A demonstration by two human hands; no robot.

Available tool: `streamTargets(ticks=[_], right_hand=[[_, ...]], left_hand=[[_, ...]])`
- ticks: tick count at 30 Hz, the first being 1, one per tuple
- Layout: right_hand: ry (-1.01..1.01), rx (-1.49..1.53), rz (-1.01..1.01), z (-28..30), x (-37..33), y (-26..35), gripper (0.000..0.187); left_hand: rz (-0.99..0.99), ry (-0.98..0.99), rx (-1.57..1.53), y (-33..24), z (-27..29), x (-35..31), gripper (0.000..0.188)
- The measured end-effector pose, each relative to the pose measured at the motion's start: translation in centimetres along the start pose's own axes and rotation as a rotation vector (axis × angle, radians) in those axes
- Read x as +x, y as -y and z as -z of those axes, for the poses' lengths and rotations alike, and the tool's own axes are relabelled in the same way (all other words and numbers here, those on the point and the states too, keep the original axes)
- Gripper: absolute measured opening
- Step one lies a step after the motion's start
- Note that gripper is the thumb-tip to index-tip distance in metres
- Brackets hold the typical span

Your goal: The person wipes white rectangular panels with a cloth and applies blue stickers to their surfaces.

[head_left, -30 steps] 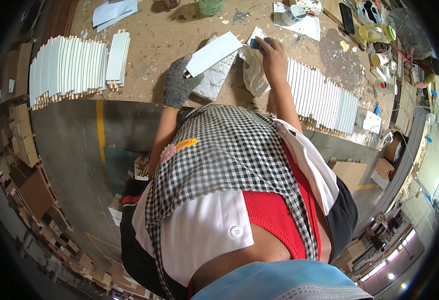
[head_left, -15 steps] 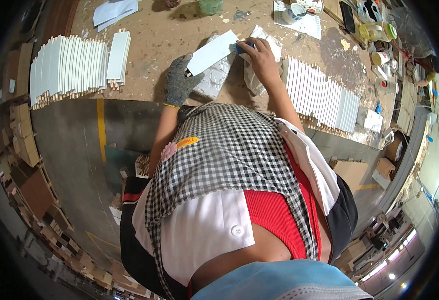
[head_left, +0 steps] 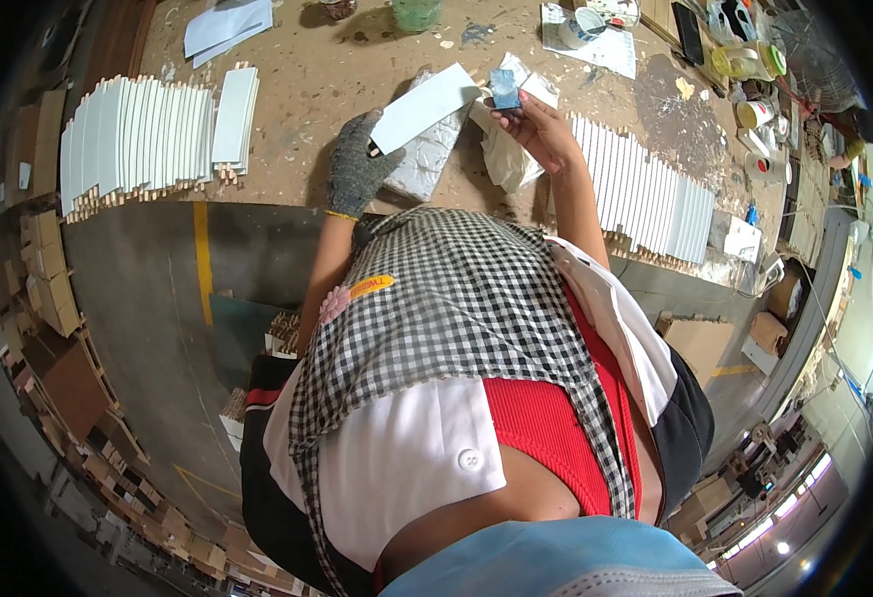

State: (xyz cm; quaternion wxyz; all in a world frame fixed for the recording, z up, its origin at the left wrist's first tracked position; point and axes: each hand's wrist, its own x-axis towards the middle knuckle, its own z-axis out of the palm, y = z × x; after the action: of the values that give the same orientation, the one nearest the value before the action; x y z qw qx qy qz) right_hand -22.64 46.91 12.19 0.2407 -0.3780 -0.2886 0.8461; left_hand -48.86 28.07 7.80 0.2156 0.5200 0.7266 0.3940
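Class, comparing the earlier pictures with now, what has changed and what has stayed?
Since the last earlier picture, the right hand has drawn the blue block rightward from the white board and turned, showing the block's broad face. The gloved left hand still holds the board; the rows of boards stayed put.

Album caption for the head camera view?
Gloved left hand holds a white slat; bare right hand holds a blue block.

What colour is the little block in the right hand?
The little block in the right hand is blue, seen best in the head view.
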Motion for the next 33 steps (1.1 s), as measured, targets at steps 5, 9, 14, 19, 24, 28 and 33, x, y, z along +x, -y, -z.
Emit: streamTargets(ticks=[5, 9, 14, 19, 24, 28, 33], right_hand=[[-0.053, -0.185, 0.137, 1.1, 1.2, -0.6, 0.045], [-0.254, -0.958, 0.473, -2.2, 0.9, -0.1, 0.048], [-0.214, -1.244, 0.658, -3.3, 1.8, 0.4, 0.042], [-0.27, -1.43, 0.751, -3.4, 3.0, -0.4, 0.044], [-0.3, -1.634, 0.777, -4.0, 2.5, -0.1, 0.045], [-0.29, -1.583, 0.812, -4.4, 2.1, -0.2, 0.046], [-0.252, -1.445, 0.71, -3.8, 1.0, 1.0, 0.048]], left_hand=[[0.048, 0.027, 0.078, -1.9, 0.2, 0.4, 0.073], [-0.033, -0.061, 0.031, -0.8, -0.4, 0.1, 0.071], [-0.084, -0.082, 0.103, -1.3, -0.5, -0.1, 0.07], [-0.118, -0.105, 0.119, -1.3, -0.5, -0.2, 0.07], [-0.091, -0.085, 0.149, -1.1, -0.5, -0.2, 0.07], [-0.11, -0.102, 0.108, -1.5, -0.8, 0.0, 0.071], [-0.04, -0.062, 0.121, -1.5, -0.3, 0.3, 0.072]])
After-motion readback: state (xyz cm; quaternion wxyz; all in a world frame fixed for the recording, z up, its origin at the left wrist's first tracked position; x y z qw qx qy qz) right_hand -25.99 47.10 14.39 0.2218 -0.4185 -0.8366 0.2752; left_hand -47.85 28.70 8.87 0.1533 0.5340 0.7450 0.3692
